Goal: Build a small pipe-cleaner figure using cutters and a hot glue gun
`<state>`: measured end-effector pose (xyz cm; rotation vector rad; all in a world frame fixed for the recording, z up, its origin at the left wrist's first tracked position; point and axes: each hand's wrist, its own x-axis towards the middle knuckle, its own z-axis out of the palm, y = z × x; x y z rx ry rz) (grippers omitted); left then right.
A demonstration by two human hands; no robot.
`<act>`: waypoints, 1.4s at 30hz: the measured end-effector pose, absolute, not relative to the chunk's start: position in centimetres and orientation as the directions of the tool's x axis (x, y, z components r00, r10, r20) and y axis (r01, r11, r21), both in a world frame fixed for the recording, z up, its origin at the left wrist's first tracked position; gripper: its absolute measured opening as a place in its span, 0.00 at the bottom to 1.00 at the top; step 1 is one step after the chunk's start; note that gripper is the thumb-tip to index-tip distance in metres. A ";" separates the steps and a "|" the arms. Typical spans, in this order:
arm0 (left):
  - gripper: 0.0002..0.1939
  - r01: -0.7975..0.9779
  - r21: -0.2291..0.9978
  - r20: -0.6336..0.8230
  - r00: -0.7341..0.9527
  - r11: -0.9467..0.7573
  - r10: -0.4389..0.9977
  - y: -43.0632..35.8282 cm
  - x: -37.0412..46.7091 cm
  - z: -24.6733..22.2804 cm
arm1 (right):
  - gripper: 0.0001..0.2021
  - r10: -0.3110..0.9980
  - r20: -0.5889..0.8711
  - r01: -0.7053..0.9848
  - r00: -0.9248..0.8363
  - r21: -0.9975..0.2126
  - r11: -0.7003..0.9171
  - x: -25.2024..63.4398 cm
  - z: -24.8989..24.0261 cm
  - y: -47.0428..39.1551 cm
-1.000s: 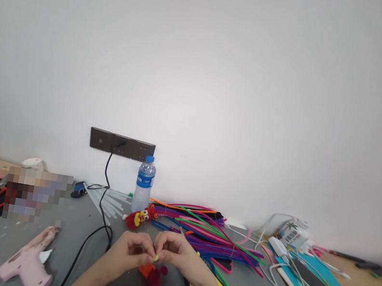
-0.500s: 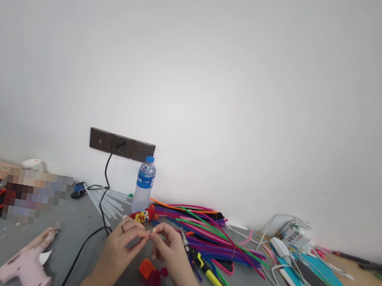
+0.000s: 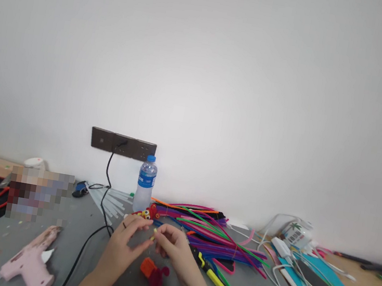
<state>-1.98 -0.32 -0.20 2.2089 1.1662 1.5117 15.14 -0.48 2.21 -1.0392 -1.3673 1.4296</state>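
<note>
My right hand (image 3: 175, 250) pinches a small yellow piece (image 3: 154, 233) between thumb and fingertips; its exact kind is too small to tell. Facing it, my left hand (image 3: 124, 244) has thumb and fingers apart, the thumb tip close beside the yellow piece. A ring sits on one left finger. Below both hands, a fuzzy orange and magenta craft piece (image 3: 155, 281) rests on the grey table (image 3: 88, 277). Just beyond the left fingers lies a red and yellow figure (image 3: 150, 213) with round eyes, partly hidden by the hand.
Bundled pipe cleaners (image 3: 218, 245) and a yellow-black utility knife (image 3: 215, 281) lie right of my hands. A water bottle (image 3: 145, 186) stands by the wall. At left are a pink glue gun (image 3: 31, 263), glue sticks (image 3: 108, 202) and a black cord (image 3: 79, 253). White cables (image 3: 280, 285) spread at right.
My left fingers have parted from the pinch where both hands met. The yellow piece now shows at my right fingertips, and that hand has shifted slightly right.
</note>
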 end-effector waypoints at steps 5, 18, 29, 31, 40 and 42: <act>0.15 0.362 0.576 0.677 0.292 -0.733 0.675 -0.3 -2.1 -0.1 | 0.21 0.934 -0.017 0.002 -0.357 -1.000 -0.018 16.2 2.5 -0.6; 0.04 0.289 0.636 0.673 0.245 -0.716 0.697 -0.1 -1.7 0.0 | 0.20 0.926 -0.021 0.016 -0.378 -1.000 -0.017 16.4 2.9 -0.8; 0.07 0.295 0.573 0.721 0.263 -0.765 0.641 0.2 -2.0 -0.2 | 0.19 0.927 -0.024 0.044 -0.374 -0.999 -0.008 16.3 2.5 -0.7; 0.07 0.297 0.570 0.720 0.269 -0.766 0.640 0.2 -2.0 -0.2 | 0.19 0.933 -0.031 0.044 -0.359 -0.999 -0.016 16.2 2.6 -0.7; 0.05 0.302 0.561 0.755 0.195 -0.771 0.626 0.1 -2.0 0.2 | 0.20 0.938 -0.003 -0.010 -0.347 -1.000 -0.007 15.9 2.8 -0.7; 0.05 0.299 0.563 0.756 0.191 -0.771 0.626 0.1 -2.0 0.1 | 0.20 0.941 0.003 -0.018 -0.339 -1.000 -0.003 15.8 2.8 -0.6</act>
